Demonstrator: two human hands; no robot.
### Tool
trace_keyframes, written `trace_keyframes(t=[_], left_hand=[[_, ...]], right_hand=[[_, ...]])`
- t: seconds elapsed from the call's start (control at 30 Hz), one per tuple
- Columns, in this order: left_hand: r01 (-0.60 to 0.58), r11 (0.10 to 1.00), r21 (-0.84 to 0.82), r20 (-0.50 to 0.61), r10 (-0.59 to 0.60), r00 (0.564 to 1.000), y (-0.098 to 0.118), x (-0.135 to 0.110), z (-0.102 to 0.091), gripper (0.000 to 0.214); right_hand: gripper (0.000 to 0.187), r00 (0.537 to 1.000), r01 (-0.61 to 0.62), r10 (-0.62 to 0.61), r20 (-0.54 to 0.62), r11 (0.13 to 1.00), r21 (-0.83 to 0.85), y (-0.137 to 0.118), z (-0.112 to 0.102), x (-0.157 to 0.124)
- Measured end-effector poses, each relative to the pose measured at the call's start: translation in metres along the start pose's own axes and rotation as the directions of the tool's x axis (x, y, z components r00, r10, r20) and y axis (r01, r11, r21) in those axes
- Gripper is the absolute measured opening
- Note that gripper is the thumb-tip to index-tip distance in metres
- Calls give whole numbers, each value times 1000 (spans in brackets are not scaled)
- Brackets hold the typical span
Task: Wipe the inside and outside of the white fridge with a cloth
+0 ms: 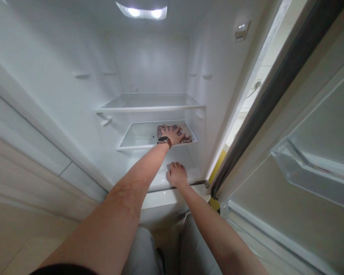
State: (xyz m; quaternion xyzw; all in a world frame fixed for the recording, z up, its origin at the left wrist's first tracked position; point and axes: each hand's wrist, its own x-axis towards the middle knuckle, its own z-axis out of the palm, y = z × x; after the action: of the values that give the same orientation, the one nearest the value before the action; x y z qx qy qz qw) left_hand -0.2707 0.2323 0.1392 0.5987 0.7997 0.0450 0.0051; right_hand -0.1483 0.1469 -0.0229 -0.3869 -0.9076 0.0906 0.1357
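I face an open white fridge. My left hand (pixel 175 134), a watch on its wrist, reaches in and presses flat on a patterned cloth (pixel 186 136) lying on the right part of the lower glass shelf (pixel 137 135). Its fingers lie spread over the cloth. My right hand (pixel 176 174) rests lower down on the white front edge of the fridge's bottom ledge (pixel 160 198), fingers curled over that edge. The upper glass shelf (pixel 150 102) carries nothing.
The fridge door (pixel 304 152) stands open at the right with a clear door bin (pixel 315 172). A lamp (pixel 143 11) glows in the fridge ceiling. White cabinet panels (pixel 25 152) flank the left side. My knees show below.
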Motion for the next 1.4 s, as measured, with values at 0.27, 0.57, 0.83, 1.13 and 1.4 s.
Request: trace_keyframes(t=[0.27,0.57,0.83,1.13,1.4], left_hand=[[21,999,-26,-41,-22,999,1,29,11,83],[-29,999,-23,-93,27,995,6,107,18,83],[-1,999,-42,-90,-3,996,2,131,21,84],[-8,999,-52,-81,4,997,23,71,24,82],[-29,999,-46,6,30,1000,10,13,16,84]], right_hand=[[34,1000,14,-14,18,1000,25,1,2,16],[30,1000,-4,5,-22,999,45,0,10,17],[32,1000,-7,7,-9,1000,30,3,14,18],[31,1000,-9,10,-15,1000,26,4,14,20],[30,1000,6,-5,-27,1000,31,5,9,18]])
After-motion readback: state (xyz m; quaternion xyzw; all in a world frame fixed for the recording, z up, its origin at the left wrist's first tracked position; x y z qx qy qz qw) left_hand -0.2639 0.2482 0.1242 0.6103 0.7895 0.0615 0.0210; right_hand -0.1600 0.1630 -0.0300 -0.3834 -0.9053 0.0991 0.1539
